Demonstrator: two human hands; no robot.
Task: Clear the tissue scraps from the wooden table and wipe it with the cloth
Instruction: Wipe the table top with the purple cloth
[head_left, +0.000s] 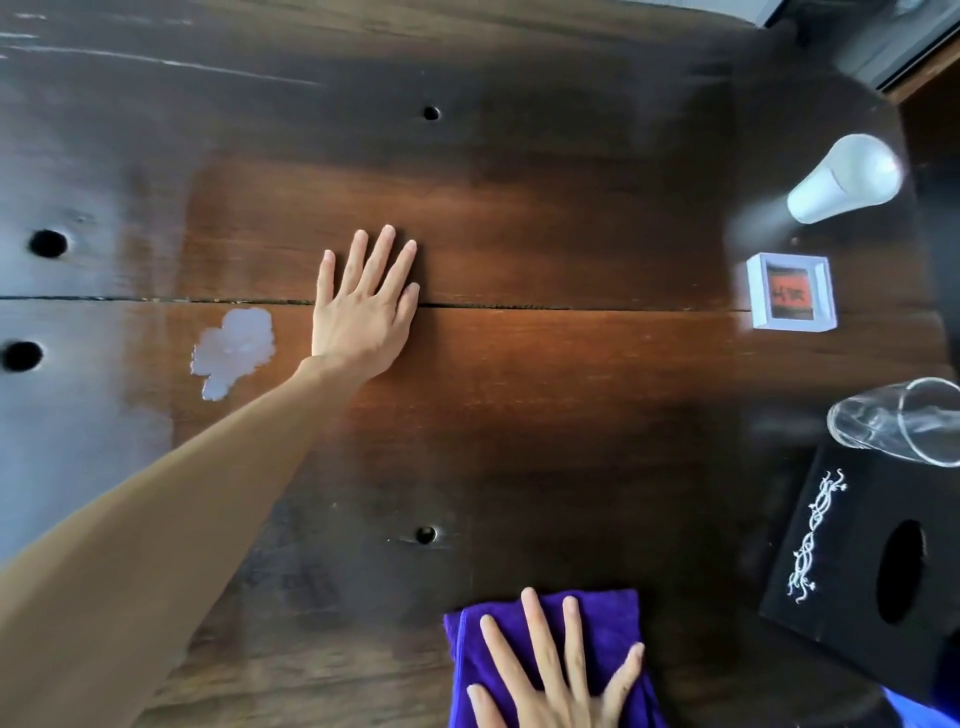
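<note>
A white paper cup (844, 179), a small framed red card (790, 292), a clear glass (896, 421) and a black tissue box (867, 561) are sitting in a line.

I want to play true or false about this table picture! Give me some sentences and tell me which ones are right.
1. The right hand lies flat on the purple cloth. True.
2. The left hand is holding the tissue scrap. False: it rests flat on the wooden table, beside the scrap.
3. The white cup stands upside down. True.
4. The cloth is red. False: purple.
5. The clear glass sits next to the black tissue box. True.
</note>
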